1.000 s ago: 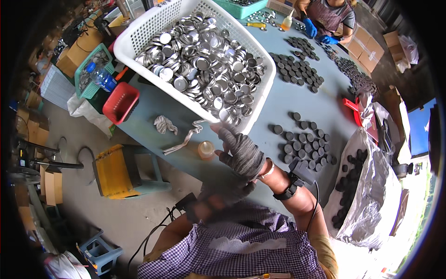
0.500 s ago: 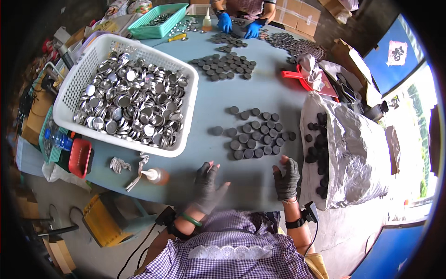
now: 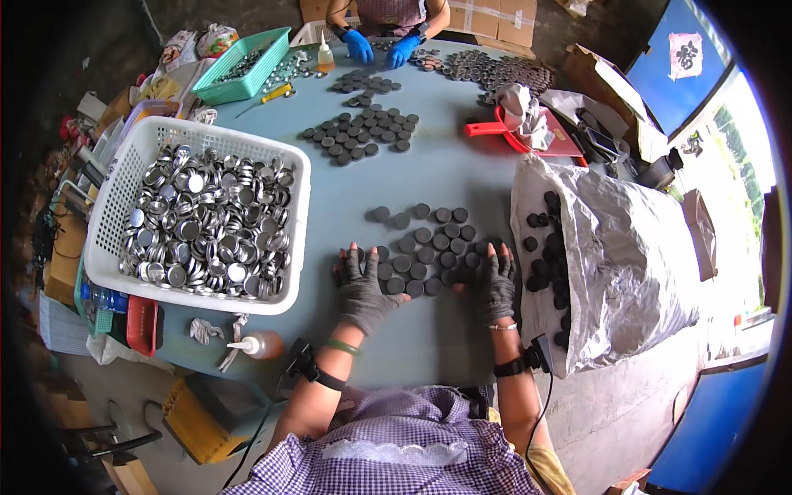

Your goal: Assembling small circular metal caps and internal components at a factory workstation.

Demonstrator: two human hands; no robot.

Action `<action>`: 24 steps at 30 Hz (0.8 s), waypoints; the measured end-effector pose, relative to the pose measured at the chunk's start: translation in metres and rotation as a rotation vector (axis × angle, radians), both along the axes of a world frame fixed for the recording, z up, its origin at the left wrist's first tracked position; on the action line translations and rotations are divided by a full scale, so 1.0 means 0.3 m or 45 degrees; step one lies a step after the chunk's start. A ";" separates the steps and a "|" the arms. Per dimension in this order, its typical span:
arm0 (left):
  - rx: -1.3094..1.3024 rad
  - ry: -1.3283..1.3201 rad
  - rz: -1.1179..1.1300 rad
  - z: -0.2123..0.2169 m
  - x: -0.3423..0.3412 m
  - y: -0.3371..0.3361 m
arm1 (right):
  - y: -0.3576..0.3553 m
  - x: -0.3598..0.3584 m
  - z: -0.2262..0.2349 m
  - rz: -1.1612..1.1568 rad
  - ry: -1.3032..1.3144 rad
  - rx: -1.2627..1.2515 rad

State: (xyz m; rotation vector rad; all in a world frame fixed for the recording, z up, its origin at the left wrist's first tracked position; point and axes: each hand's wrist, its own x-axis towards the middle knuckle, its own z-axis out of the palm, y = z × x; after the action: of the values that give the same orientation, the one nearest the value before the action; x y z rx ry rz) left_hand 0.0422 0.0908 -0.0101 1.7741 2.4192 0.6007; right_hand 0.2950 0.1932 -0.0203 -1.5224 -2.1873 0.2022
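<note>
A loose group of flat black round discs lies on the blue-grey table in front of me. My left hand, in a grey fingerless glove, rests open at the group's left side, its fingers spread and pointing away from me. On the right side is my right hand, gloved likewise, its fingers stretched forward and its thumb turned inward. Both hands are beside or touching the outermost discs, and they partly hide some of them. Neither appears to grip anything.
A white basket of silvery metal caps stands left; a squeeze bottle lies nearby. At right, a white sack spills black pieces. Farther off are more discs, a red dustpan and a co-worker's blue-gloved hands.
Both hands have moved forward from the table's near edge to the two sides of the disc group. The whole view has shifted somewhat. The co-worker's hands remain at the far edge.
</note>
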 end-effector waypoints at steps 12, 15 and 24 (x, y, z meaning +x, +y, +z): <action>0.067 0.008 -0.171 -0.028 0.076 0.029 | 0.039 -0.034 -0.046 0.311 0.017 -0.077; 0.023 -0.042 -0.099 -0.010 0.073 0.089 | 0.048 -0.085 -0.036 0.201 0.000 -0.062; 0.101 -0.007 0.040 -0.058 -0.084 0.425 | 0.400 -0.306 -0.058 0.260 -0.104 0.054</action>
State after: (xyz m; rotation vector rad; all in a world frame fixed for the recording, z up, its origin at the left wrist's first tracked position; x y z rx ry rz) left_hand 0.0169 0.2184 -0.0275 1.7634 2.4573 0.7132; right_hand 0.2031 0.3130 -0.0376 -1.3058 -2.3964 0.1601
